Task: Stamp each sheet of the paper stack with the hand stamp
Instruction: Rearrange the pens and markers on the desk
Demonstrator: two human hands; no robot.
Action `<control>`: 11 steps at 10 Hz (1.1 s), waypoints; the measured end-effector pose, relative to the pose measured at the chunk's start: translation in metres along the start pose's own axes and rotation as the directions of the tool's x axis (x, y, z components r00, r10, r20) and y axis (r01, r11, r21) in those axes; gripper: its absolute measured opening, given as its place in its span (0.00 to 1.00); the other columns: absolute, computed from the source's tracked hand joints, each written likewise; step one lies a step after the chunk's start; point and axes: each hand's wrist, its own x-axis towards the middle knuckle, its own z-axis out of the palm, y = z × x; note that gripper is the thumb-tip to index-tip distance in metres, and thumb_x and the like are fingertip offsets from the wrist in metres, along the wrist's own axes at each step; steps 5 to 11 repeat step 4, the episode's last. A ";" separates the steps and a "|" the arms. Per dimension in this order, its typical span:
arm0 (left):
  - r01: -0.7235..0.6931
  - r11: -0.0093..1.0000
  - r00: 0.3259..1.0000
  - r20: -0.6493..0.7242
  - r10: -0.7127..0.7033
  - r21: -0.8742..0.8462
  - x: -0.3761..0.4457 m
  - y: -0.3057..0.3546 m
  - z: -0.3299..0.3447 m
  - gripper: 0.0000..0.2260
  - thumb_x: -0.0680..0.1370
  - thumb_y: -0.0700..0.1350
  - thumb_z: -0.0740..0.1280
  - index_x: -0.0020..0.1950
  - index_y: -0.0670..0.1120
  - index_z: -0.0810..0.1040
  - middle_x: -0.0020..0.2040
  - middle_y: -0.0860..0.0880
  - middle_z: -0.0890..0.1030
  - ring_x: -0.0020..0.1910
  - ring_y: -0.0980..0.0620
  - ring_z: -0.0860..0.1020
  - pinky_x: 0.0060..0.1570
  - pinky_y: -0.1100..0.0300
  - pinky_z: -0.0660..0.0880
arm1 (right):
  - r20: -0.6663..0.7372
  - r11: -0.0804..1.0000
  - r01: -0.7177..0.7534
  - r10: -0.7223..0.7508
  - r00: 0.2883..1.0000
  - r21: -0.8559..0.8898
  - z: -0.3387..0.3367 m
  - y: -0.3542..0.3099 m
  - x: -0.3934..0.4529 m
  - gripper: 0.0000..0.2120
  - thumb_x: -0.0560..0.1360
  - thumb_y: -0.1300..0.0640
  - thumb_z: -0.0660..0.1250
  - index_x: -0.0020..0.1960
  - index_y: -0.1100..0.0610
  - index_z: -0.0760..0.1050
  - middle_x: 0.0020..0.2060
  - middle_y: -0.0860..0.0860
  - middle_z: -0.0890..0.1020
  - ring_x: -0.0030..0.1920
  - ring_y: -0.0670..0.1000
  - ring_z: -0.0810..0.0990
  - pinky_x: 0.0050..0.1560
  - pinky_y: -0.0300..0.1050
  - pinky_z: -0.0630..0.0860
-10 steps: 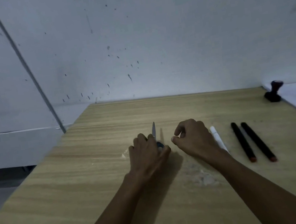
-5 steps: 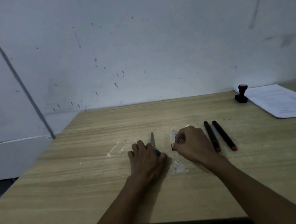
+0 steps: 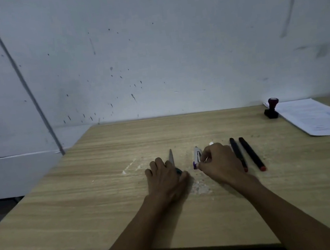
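I see a matt wood-grain table (image 3: 97,188), a white paper stack (image 3: 314,117), a shiny metal blade (image 3: 171,156), and two matt black markers (image 3: 245,152)

Hand stamp (image 3: 271,108) stands left of paper stack (image 3: 316,116), touching.

Forearms (image 3: 286,209) bare — seemingly no sleeves.

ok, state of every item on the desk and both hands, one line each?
hand stamp: upright, untouched, at the far corner of the paper stack
paper stack: flat, far right of the desk
knife: flat on the desk, handle under the left hand
left hand: resting on the knife handle
right hand: fingers curled, pinching a white pen
white pen: on the desk
two black markers: side by side, untouched
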 end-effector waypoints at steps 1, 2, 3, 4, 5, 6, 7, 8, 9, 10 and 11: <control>0.010 1.000 1.000 0.003 -0.010 -0.015 0.001 -0.001 0.001 0.30 0.76 0.66 0.52 0.63 0.43 0.70 0.57 0.43 0.68 0.58 0.43 0.65 0.58 0.47 0.63 | -0.013 1.000 0.004 -0.004 1.000 -0.003 0.000 0.000 0.001 0.06 0.67 0.49 0.74 0.38 0.50 0.81 0.42 0.48 0.81 0.42 0.49 0.80 0.41 0.46 0.79; 0.036 0.996 0.998 0.053 -0.031 -0.087 0.001 -0.005 -0.002 0.33 0.74 0.71 0.51 0.63 0.44 0.68 0.59 0.43 0.67 0.60 0.43 0.65 0.59 0.46 0.62 | -0.023 1.000 0.002 -0.002 1.000 -0.006 -0.001 -0.002 0.003 0.07 0.65 0.48 0.75 0.35 0.48 0.79 0.38 0.45 0.80 0.38 0.47 0.80 0.37 0.45 0.78; 0.037 0.973 0.997 0.077 -0.020 -0.227 0.004 -0.011 -0.012 0.34 0.75 0.70 0.51 0.69 0.46 0.64 0.61 0.43 0.66 0.63 0.43 0.64 0.60 0.45 0.61 | -0.016 1.000 0.002 -0.002 1.000 0.016 -0.002 -0.002 0.007 0.08 0.65 0.49 0.76 0.33 0.46 0.77 0.34 0.43 0.80 0.34 0.43 0.78 0.32 0.42 0.76; -0.019 0.934 1.000 -0.026 0.010 -0.356 0.009 -0.018 -0.034 0.33 0.77 0.66 0.54 0.75 0.48 0.58 0.67 0.44 0.64 0.66 0.44 0.62 0.63 0.46 0.60 | -0.036 0.998 0.015 -0.013 0.999 0.056 -0.010 -0.008 0.013 0.05 0.67 0.49 0.74 0.38 0.47 0.78 0.34 0.44 0.81 0.33 0.43 0.79 0.31 0.41 0.76; -0.019 0.934 1.000 -0.026 0.010 -0.356 0.009 -0.018 -0.034 0.33 0.77 0.66 0.54 0.75 0.48 0.58 0.67 0.44 0.64 0.66 0.44 0.62 0.63 0.46 0.60 | -0.036 0.998 0.015 -0.013 0.999 0.056 -0.010 -0.008 0.013 0.05 0.67 0.49 0.74 0.38 0.47 0.78 0.34 0.44 0.81 0.33 0.43 0.79 0.31 0.41 0.76; -0.019 0.934 1.000 -0.026 0.010 -0.356 0.009 -0.018 -0.034 0.33 0.77 0.66 0.54 0.75 0.48 0.58 0.67 0.44 0.64 0.66 0.44 0.62 0.63 0.46 0.60 | -0.036 0.998 0.015 -0.013 0.999 0.056 -0.010 -0.008 0.013 0.05 0.67 0.49 0.74 0.38 0.47 0.78 0.34 0.44 0.81 0.33 0.43 0.79 0.31 0.41 0.76; -0.019 0.934 1.000 -0.026 0.010 -0.356 0.009 -0.018 -0.034 0.33 0.77 0.66 0.54 0.75 0.48 0.58 0.67 0.44 0.64 0.66 0.44 0.62 0.63 0.46 0.60 | -0.036 0.998 0.015 -0.013 0.999 0.056 -0.010 -0.008 0.013 0.05 0.67 0.49 0.74 0.38 0.47 0.78 0.34 0.44 0.81 0.33 0.43 0.79 0.31 0.41 0.76; -0.019 0.934 1.000 -0.026 0.010 -0.356 0.009 -0.018 -0.034 0.33 0.77 0.66 0.54 0.75 0.48 0.58 0.67 0.44 0.64 0.66 0.44 0.62 0.63 0.46 0.60 | -0.036 0.998 0.015 -0.013 0.999 0.056 -0.010 -0.008 0.013 0.05 0.67 0.49 0.74 0.38 0.47 0.78 0.34 0.44 0.81 0.33 0.43 0.79 0.31 0.41 0.76; -0.019 0.934 1.000 -0.026 0.010 -0.356 0.009 -0.018 -0.034 0.33 0.77 0.66 0.54 0.75 0.48 0.58 0.67 0.44 0.64 0.66 0.44 0.62 0.63 0.46 0.60 | -0.036 0.998 0.015 -0.013 0.999 0.056 -0.010 -0.008 0.013 0.05 0.67 0.49 0.74 0.38 0.47 0.78 0.34 0.44 0.81 0.33 0.43 0.79 0.31 0.41 0.76; -0.019 0.934 1.000 -0.026 0.010 -0.356 0.009 -0.018 -0.034 0.33 0.77 0.66 0.54 0.75 0.48 0.58 0.67 0.44 0.64 0.66 0.44 0.62 0.63 0.46 0.60 | -0.036 0.998 0.015 -0.013 0.999 0.056 -0.010 -0.008 0.013 0.05 0.67 0.49 0.74 0.38 0.47 0.78 0.34 0.44 0.81 0.33 0.43 0.79 0.31 0.41 0.76; -0.019 0.934 1.000 -0.026 0.010 -0.356 0.009 -0.018 -0.034 0.33 0.77 0.66 0.54 0.75 0.48 0.58 0.67 0.44 0.64 0.66 0.44 0.62 0.63 0.46 0.60 | -0.036 0.998 0.015 -0.013 0.999 0.056 -0.010 -0.008 0.013 0.05 0.67 0.49 0.74 0.38 0.47 0.78 0.34 0.44 0.81 0.33 0.43 0.79 0.31 0.41 0.76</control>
